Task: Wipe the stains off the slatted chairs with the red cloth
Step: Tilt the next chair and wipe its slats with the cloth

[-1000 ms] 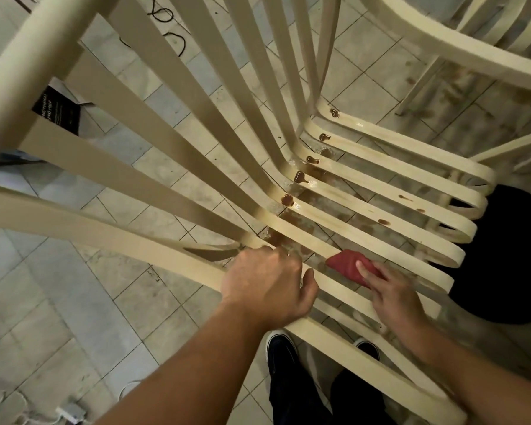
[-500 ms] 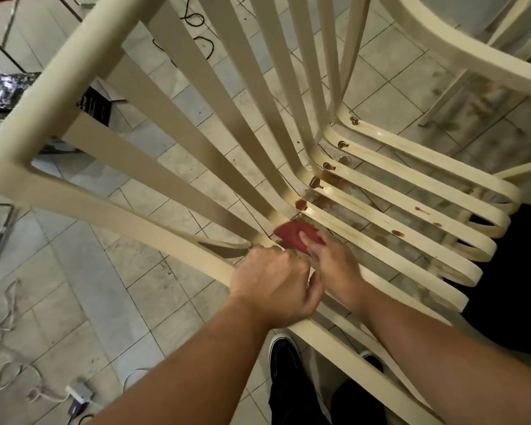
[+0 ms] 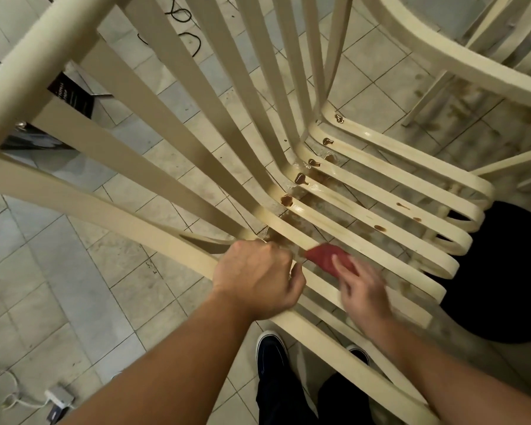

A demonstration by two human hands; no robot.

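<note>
A cream slatted chair [image 3: 365, 240] fills the view, seen from above and behind its back. Brown stains [image 3: 286, 200] sit where the back slats bend into the seat, and smaller spots [image 3: 380, 228] dot the seat slats. My left hand [image 3: 258, 280] is closed around the chair's side rail near that bend. My right hand [image 3: 362, 289] presses the red cloth [image 3: 325, 256] flat on a near seat slat, just right of the left hand. The right hand is blurred by motion.
A second cream slatted chair [image 3: 442, 56] stands at the upper right. A black round object [image 3: 509, 271] lies on the tiled floor under the seat's front. Cables [image 3: 181, 16] and a white adapter [image 3: 59, 395] lie on the floor. My dark shoes [image 3: 270, 351] are below.
The right hand slid the red cloth from the seat slat up to the bend beside the left hand, then back out to the right along the slat. The left hand kept its grip.
</note>
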